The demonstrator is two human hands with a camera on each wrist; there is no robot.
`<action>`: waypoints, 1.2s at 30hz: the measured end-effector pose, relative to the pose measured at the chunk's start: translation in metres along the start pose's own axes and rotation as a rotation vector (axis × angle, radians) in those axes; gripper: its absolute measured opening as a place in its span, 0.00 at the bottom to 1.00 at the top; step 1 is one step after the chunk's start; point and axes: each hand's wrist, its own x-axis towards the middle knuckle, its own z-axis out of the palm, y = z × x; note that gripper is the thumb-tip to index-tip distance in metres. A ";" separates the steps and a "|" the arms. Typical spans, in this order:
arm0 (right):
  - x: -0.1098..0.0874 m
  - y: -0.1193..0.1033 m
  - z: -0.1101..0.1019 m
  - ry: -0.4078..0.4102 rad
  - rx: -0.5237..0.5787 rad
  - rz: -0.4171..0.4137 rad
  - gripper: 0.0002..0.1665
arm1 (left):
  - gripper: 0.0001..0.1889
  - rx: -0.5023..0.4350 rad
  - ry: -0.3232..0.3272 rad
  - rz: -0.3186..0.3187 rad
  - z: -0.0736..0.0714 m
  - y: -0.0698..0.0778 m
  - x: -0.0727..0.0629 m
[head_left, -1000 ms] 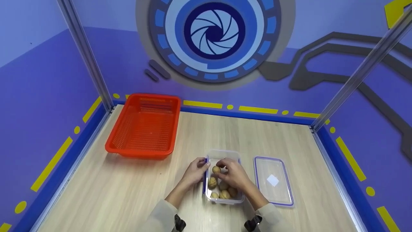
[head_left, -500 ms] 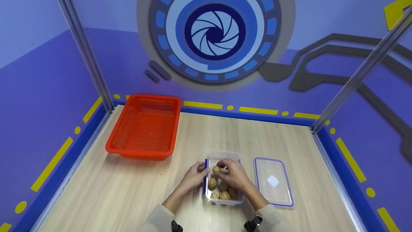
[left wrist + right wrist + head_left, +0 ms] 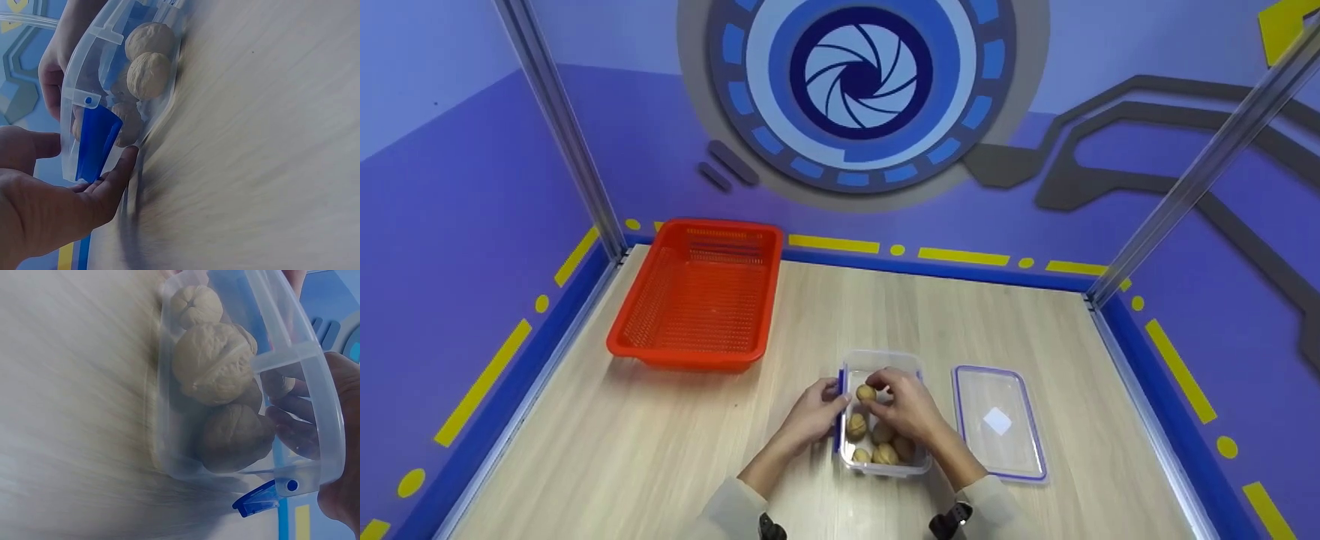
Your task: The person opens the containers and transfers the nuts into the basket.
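A clear plastic food container with blue latches stands on the table, holding several walnuts. My right hand reaches in over its right rim and pinches one walnut between thumb and fingers. On the opposite side my left hand grips the container wall. In the left wrist view its thumb lies at the rim, and its fingers reach under the lowered blue latch. Through the clear wall in the right wrist view, walnuts sit close together near the container's end.
To the right of the container lies its clear lid with a blue-purple seal and a white square label. A red perforated basket stands at the back left. Printed panels and metal posts enclose the wooden table.
My left hand has shifted slightly toward me along the container's side, its forearm a little further left. The right hand keeps its pinch on the walnut, almost still.
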 end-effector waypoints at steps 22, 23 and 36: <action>-0.001 0.000 -0.002 0.077 0.042 -0.015 0.15 | 0.29 0.008 0.047 0.020 0.000 -0.002 0.003; -0.001 0.000 -0.002 0.097 0.039 -0.015 0.15 | 0.29 0.002 0.047 0.017 0.000 -0.002 0.003; -0.003 0.007 -0.009 0.173 0.177 0.032 0.14 | 0.29 -0.015 0.066 0.000 0.004 -0.002 0.004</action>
